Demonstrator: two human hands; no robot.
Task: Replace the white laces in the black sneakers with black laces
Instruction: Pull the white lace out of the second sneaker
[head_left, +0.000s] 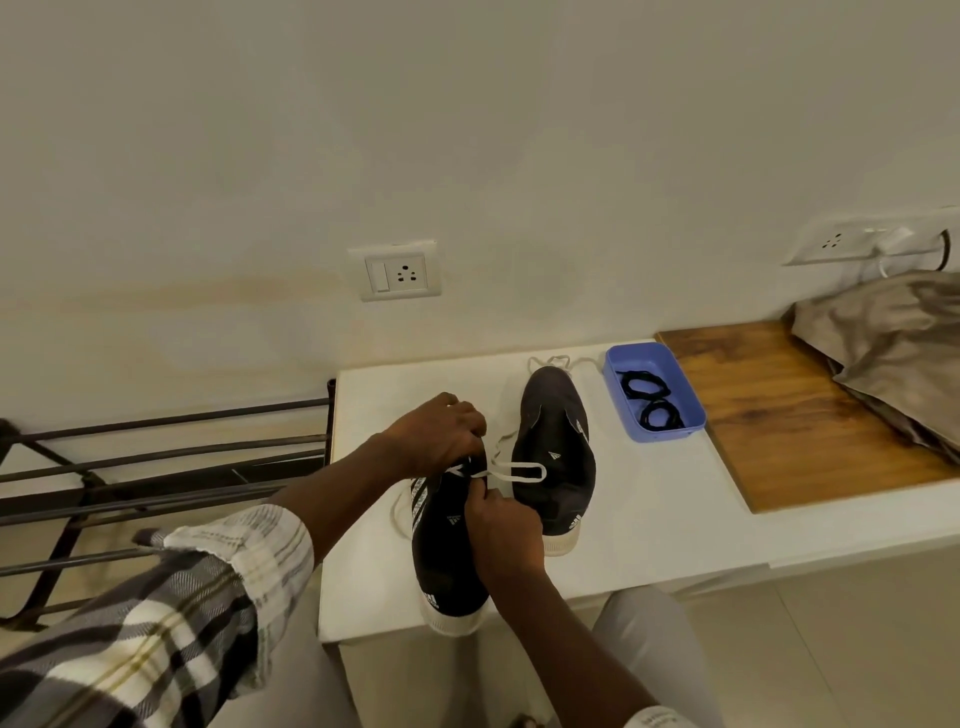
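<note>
while both hands work the near sneaker (447, 551) | left hand (436, 436) and right hand (501, 530) pinch its white lace (519, 472) | loop trails to 3 o'clock | best drawn out evenly, eyelet by eyelet

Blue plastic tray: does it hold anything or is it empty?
Not empty: the blue plastic tray holds two coiled black laces.

We wear a plaid shirt in grey, white and black with thin olive lines, its left sleeve (156, 613) rolled to the forearm, showing a pale striped lining, and light grey trousers (649, 639).
</note>
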